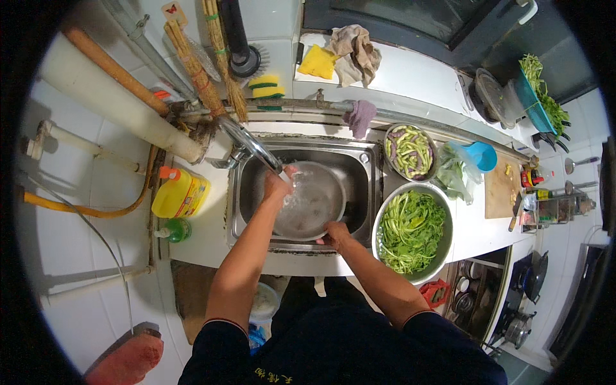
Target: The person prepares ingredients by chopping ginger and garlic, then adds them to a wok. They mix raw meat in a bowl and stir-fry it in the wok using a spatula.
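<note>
A round metal basin sits in the stainless steel sink, with water splashing inside its left part. Beneath the chrome faucet, my left hand is at the basin's upper left rim. The spout partly covers its fingers, so its grip is unclear. My right hand grips the basin's near right rim, thumb and fingers on either side of the edge.
Right of the sink stand a bowl of cut beans and a large metal basin of leafy greens. A plastic bag of greens and a blue scoop lie beyond. Yellow detergent and a green bottle stand left.
</note>
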`<state>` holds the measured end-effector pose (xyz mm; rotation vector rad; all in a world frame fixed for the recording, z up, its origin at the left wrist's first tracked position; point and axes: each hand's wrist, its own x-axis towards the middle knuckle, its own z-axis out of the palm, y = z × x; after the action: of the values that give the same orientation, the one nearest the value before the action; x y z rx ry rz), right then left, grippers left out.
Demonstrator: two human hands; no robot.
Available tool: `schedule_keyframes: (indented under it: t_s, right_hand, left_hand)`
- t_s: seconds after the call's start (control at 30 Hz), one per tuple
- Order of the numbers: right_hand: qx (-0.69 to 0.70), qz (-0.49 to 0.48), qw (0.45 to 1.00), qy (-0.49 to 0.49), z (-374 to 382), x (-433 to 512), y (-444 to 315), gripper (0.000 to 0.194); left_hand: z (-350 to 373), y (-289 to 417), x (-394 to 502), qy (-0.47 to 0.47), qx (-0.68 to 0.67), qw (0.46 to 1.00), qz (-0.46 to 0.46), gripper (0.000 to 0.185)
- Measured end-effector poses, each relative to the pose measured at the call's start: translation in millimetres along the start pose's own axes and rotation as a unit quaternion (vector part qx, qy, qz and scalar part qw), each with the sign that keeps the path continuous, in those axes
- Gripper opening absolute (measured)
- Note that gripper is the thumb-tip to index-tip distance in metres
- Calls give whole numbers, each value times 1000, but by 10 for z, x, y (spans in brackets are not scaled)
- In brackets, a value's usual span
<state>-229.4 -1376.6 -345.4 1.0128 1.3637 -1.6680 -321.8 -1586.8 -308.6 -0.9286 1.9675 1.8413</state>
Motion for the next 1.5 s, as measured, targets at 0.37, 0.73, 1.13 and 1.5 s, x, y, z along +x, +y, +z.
schedule_keyframes:
  t_s: [0.37, 0.73, 1.13, 1.5]
  right_hand:
    - [10, 5, 1000, -27, 279, -97, -142, 29]
    - [-491, -424, 723, 237, -48, -685, -467, 71]
    - [-445, -545, 646, 296, -735, -1305, -897, 96]
    - [107, -395, 907, 102, -1178, -1784, -2815, 35]
  left_hand:
    - [-1406, -538, 667, 381, -26, 914, 134, 51]
    - [-1419, -282, 542, 276, -58, 941, 185, 46]
    - [-530, -979, -177, 256, -23, 935, 243, 13]
    - [-126, -1283, -948, 169, 122, 954, 213, 10]
